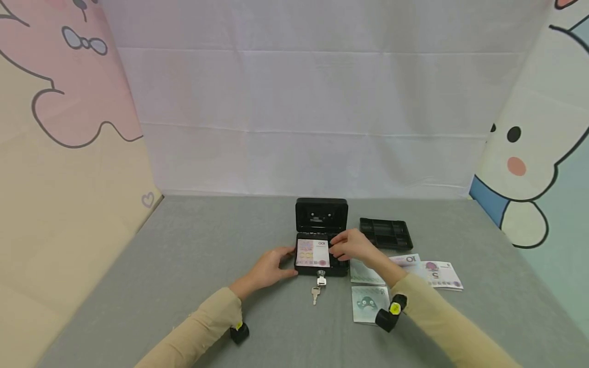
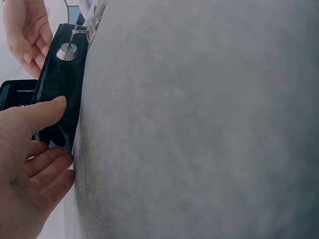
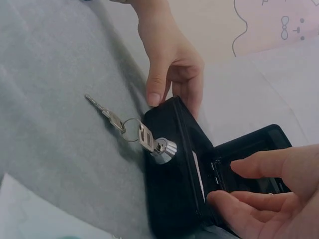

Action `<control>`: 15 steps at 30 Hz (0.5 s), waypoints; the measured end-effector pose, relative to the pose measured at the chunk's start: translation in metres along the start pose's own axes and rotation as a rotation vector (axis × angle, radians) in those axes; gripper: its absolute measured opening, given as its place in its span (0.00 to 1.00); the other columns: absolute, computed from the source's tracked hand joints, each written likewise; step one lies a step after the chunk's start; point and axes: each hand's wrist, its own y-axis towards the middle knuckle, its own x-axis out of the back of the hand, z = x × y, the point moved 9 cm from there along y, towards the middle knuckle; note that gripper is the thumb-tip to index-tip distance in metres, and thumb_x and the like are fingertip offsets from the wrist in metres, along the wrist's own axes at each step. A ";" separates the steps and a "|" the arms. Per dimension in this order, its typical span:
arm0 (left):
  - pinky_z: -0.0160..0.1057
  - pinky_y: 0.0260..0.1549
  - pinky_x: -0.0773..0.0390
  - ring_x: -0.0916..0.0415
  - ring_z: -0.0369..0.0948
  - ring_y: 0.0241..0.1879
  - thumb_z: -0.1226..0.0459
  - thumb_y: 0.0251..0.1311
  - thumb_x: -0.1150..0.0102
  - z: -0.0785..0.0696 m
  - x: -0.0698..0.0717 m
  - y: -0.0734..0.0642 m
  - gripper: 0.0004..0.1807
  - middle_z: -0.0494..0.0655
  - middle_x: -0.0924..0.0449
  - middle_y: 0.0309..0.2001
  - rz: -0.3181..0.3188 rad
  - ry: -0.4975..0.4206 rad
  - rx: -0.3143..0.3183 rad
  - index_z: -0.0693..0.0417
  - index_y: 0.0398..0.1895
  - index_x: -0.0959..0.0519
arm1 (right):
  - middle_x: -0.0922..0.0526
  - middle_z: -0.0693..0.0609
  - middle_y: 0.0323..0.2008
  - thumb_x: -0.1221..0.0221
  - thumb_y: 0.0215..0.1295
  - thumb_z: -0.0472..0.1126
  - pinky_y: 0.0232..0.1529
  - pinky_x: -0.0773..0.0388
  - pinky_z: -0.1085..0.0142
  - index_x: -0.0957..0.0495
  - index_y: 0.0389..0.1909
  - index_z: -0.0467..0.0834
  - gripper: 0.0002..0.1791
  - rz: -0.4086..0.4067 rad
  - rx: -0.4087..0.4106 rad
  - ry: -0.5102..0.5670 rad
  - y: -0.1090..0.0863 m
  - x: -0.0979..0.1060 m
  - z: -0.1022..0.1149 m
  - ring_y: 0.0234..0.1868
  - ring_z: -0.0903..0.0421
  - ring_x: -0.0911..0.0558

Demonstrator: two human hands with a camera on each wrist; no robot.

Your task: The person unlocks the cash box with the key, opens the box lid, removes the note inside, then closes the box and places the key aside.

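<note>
A small black cash box (image 1: 303,271) stands on the table with its lid (image 1: 321,214) raised. Inside, on the left, lies a stack of pinkish banknotes (image 1: 313,253). My left hand (image 1: 269,267) grips the box's left end, thumb on the front face and fingers round the side. Over the right part of the box is my right hand (image 1: 352,245); its thumb (image 3: 264,163) and fingers are apart and hold nothing. A key sits in the silver front lock (image 3: 164,150), and a second key (image 1: 315,294) hangs from it on a ring.
Behind my right wrist lies a black compartment tray (image 1: 386,234). Greenish notes (image 1: 369,304) lie right of the box, partly under my right forearm. Purplish notes (image 1: 444,275) are farther right. A white cloth wall (image 1: 322,102) closes the back.
</note>
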 end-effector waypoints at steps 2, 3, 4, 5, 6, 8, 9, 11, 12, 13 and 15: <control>0.46 0.48 0.26 0.28 0.49 0.51 0.62 0.49 0.34 0.000 0.000 0.000 0.32 0.59 0.27 0.54 -0.002 -0.001 -0.004 0.68 0.56 0.31 | 0.19 0.38 0.38 0.41 0.55 0.33 0.36 0.20 0.60 0.27 0.47 0.26 0.19 -0.014 -0.008 0.001 0.005 -0.003 -0.001 0.37 0.47 0.19; 0.46 0.49 0.26 0.28 0.49 0.51 0.62 0.49 0.34 0.000 0.000 0.000 0.32 0.59 0.27 0.54 -0.003 -0.002 -0.006 0.68 0.56 0.31 | 0.20 0.38 0.38 0.41 0.55 0.32 0.36 0.20 0.60 0.28 0.47 0.26 0.20 -0.021 -0.012 0.002 0.007 -0.005 -0.002 0.37 0.47 0.19; 0.46 0.49 0.26 0.28 0.49 0.51 0.62 0.49 0.34 0.000 0.001 0.000 0.32 0.59 0.27 0.54 -0.004 -0.002 -0.006 0.68 0.56 0.31 | 0.20 0.37 0.38 0.41 0.55 0.32 0.36 0.20 0.60 0.28 0.48 0.25 0.20 -0.027 -0.015 0.010 0.009 -0.006 -0.002 0.37 0.47 0.19; 0.46 0.49 0.27 0.28 0.49 0.51 0.62 0.49 0.34 0.000 0.001 0.000 0.32 0.59 0.27 0.54 -0.005 -0.002 -0.005 0.68 0.56 0.31 | 0.20 0.37 0.39 0.41 0.55 0.31 0.36 0.20 0.60 0.28 0.48 0.25 0.20 -0.032 -0.014 0.020 0.010 -0.007 -0.002 0.38 0.46 0.19; 0.46 0.49 0.26 0.27 0.50 0.51 0.62 0.49 0.33 0.000 0.001 0.000 0.32 0.59 0.27 0.54 -0.004 -0.001 -0.009 0.68 0.56 0.31 | 0.21 0.36 0.39 0.42 0.55 0.30 0.36 0.20 0.60 0.29 0.48 0.24 0.20 -0.032 -0.009 0.028 0.011 -0.009 -0.001 0.38 0.45 0.19; 0.46 0.48 0.26 0.27 0.50 0.51 0.62 0.48 0.33 0.000 0.001 0.000 0.32 0.59 0.27 0.54 -0.003 0.000 -0.010 0.68 0.56 0.31 | 0.21 0.35 0.39 0.42 0.54 0.29 0.36 0.20 0.60 0.30 0.48 0.22 0.21 -0.034 -0.001 0.038 0.013 -0.012 -0.001 0.38 0.45 0.19; 0.46 0.48 0.26 0.27 0.50 0.51 0.62 0.48 0.33 0.000 0.001 0.001 0.32 0.59 0.27 0.54 -0.002 0.000 -0.011 0.68 0.56 0.31 | 0.21 0.34 0.39 0.43 0.54 0.29 0.36 0.20 0.60 0.30 0.48 0.22 0.21 -0.034 0.003 0.041 0.013 -0.013 0.000 0.39 0.44 0.19; 0.46 0.48 0.26 0.27 0.50 0.51 0.62 0.48 0.33 0.000 0.001 0.000 0.32 0.59 0.27 0.54 -0.002 0.002 -0.015 0.68 0.56 0.31 | 0.21 0.34 0.38 0.43 0.54 0.28 0.36 0.19 0.60 0.31 0.48 0.21 0.21 -0.038 0.015 0.026 0.014 -0.016 0.001 0.38 0.44 0.19; 0.46 0.48 0.26 0.27 0.50 0.51 0.62 0.48 0.34 -0.001 0.001 0.000 0.32 0.59 0.27 0.54 -0.001 0.003 -0.016 0.68 0.56 0.31 | 0.21 0.34 0.38 0.43 0.53 0.28 0.36 0.19 0.61 0.31 0.49 0.21 0.22 -0.040 0.018 0.012 0.013 -0.017 0.001 0.38 0.44 0.19; 0.46 0.48 0.26 0.27 0.50 0.51 0.62 0.48 0.33 -0.001 0.001 0.001 0.32 0.59 0.27 0.54 0.000 0.005 -0.016 0.68 0.56 0.31 | 0.21 0.34 0.38 0.43 0.53 0.28 0.35 0.19 0.61 0.31 0.49 0.21 0.22 -0.048 0.016 0.001 0.013 -0.017 0.002 0.37 0.45 0.19; 0.46 0.48 0.26 0.27 0.50 0.51 0.62 0.48 0.33 -0.001 0.001 0.000 0.32 0.59 0.27 0.54 0.001 0.004 -0.012 0.68 0.56 0.31 | 0.21 0.34 0.38 0.42 0.52 0.28 0.35 0.19 0.62 0.31 0.49 0.21 0.23 -0.059 0.018 -0.027 0.013 -0.019 0.002 0.36 0.46 0.19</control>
